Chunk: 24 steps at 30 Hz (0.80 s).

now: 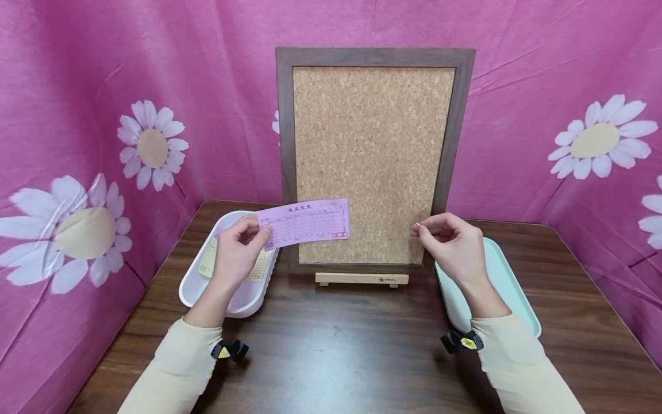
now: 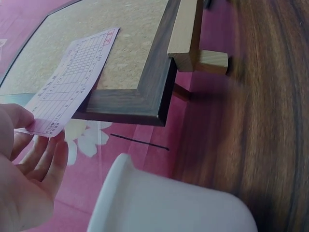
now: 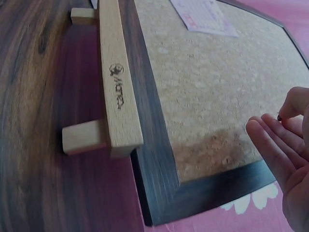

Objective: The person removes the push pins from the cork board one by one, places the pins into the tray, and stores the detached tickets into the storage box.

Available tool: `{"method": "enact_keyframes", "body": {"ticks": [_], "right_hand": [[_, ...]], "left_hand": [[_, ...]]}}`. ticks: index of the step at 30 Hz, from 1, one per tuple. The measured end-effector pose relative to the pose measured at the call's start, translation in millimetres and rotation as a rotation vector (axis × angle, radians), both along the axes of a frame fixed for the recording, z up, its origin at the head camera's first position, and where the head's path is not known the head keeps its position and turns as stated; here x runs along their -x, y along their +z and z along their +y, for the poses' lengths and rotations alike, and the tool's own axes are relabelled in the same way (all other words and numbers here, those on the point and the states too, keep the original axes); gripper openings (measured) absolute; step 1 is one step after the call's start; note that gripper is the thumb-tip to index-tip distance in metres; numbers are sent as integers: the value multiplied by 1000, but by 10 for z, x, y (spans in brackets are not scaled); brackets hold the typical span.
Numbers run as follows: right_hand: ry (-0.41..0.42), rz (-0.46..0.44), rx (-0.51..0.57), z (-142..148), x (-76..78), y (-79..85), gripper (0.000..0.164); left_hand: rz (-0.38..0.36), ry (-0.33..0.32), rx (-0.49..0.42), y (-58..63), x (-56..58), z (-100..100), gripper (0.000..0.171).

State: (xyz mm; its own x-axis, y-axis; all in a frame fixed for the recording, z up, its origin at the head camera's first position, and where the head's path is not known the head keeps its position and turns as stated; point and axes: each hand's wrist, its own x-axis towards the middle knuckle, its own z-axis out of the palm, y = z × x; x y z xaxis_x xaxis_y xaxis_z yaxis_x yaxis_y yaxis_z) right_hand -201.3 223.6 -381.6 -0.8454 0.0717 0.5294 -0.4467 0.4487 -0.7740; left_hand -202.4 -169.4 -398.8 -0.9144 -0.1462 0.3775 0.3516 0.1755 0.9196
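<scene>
My left hand [image 1: 238, 247] pinches a purple printed form slip [image 1: 310, 221] by its left end, between thumb and fingers. The slip stands in front of the lower left of a framed cork board [image 1: 372, 144]; in the left wrist view the slip [image 2: 72, 79] slants across the board's corner. At the board's lower right, the thumb and index finger of my right hand [image 1: 455, 244] pinch a tiny pin-like thing [image 3: 279, 117]. Mostly hidden by the fingertips, it shows only a small dark end in the right wrist view. The other fingers of the right hand extend loosely.
On the left stands a white tray [image 1: 188, 290] with yellowish printed slips [image 1: 257, 270] in it. A mint-green tray [image 1: 509, 282] lies on the right, partly behind the right wrist. The board leans on a light wooden stand [image 1: 362, 279] on the brown table [image 1: 331, 356], before a pink flowered curtain [image 1: 222, 103].
</scene>
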Motion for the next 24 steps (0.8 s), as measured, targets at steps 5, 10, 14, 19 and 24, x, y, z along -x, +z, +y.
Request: {"method": "enact_keyframes", "body": {"ticks": [5, 10, 14, 19, 24], "right_hand": [[-26, 8, -14, 77, -29, 10, 5], [-40, 34, 0, 146, -43, 20, 6], [-49, 40, -10, 191, -46, 25, 9], [-43, 30, -15, 248, -61, 30, 7], [-53, 7, -33, 333, -89, 22, 8]], "left_hand": [[-18, 32, 20, 29, -25, -51, 14], [-2, 40, 12, 50, -33, -89, 14], [5, 43, 20, 54, -24, -113, 14], [7, 42, 34, 62, -23, -143, 14], [7, 50, 24, 72, -41, -203, 16]]}}
